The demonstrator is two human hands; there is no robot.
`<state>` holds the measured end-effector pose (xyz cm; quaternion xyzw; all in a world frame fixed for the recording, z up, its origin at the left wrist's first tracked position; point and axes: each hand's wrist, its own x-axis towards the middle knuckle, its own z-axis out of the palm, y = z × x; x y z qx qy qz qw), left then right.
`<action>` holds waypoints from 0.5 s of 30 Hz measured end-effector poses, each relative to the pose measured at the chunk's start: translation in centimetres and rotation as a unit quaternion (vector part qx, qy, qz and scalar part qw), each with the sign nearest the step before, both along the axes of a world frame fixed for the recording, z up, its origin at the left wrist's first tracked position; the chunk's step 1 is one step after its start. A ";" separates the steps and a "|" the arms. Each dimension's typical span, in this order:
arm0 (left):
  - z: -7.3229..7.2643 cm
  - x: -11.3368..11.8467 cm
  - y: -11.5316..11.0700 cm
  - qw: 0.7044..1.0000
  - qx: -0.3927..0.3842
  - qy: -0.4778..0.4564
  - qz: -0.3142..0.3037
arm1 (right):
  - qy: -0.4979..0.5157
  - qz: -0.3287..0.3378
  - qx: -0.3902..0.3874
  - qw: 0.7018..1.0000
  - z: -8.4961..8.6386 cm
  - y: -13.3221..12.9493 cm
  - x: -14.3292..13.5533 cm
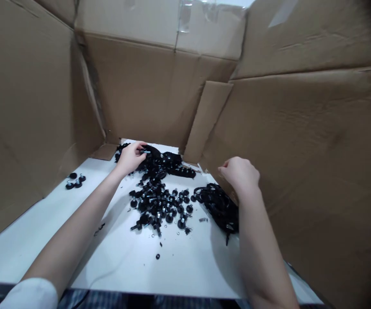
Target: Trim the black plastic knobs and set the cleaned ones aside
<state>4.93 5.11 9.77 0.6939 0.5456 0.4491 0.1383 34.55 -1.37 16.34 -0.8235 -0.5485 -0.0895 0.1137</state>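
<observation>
Tall cardboard walls (153,90) enclose a white table (114,262), and most of the work on it looks left over, as far as the layout lets one judge. A wide heap of bolts (159,201) spreads loosely across the middle, running back into a darker, denser pile (175,161) near the rear wall, whose pieces are partly too tangled to tell apart. A bundle of black cords (217,201) lies to the right of the heap. The left hand (131,157) is at the left part of the rear pile; the right hand (240,174) hangs near the right wall with its fingers curled, and whether it holds anything cannot be told. The hands are well apart. Only a small group of bolts (76,181) sits off by itself at the left, so the portion done seems slight.

The single bolt (146,151) appears pinched in the left fingertips, above the rear pile, its slim shaft shiny and roughly level. Loose bolts in the heap have round black heads and short metal stems, pointing every way. Smallest are a dark ring (158,256) and scattered specks.
</observation>
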 end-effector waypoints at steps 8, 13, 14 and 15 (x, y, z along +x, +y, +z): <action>-5.4 -11.7 4.0 0.925 -0.222 0.173 0.254 | 0.025 0.034 0.038 0.998 0.3 -0.2 -0.4; -8.2 -14.1 3.5 0.875 -0.281 0.211 0.334 | 0.032 0.061 0.035 0.997 0.0 -0.4 -0.9; -8.5 -14.3 3.4 0.870 -0.286 0.213 0.341 | 0.034 0.065 0.037 0.997 0.0 -0.6 -1.0; -8.8 -14.5 3.4 0.865 -0.290 0.214 0.348 | 0.036 0.068 0.038 0.996 0.0 -0.7 -1.2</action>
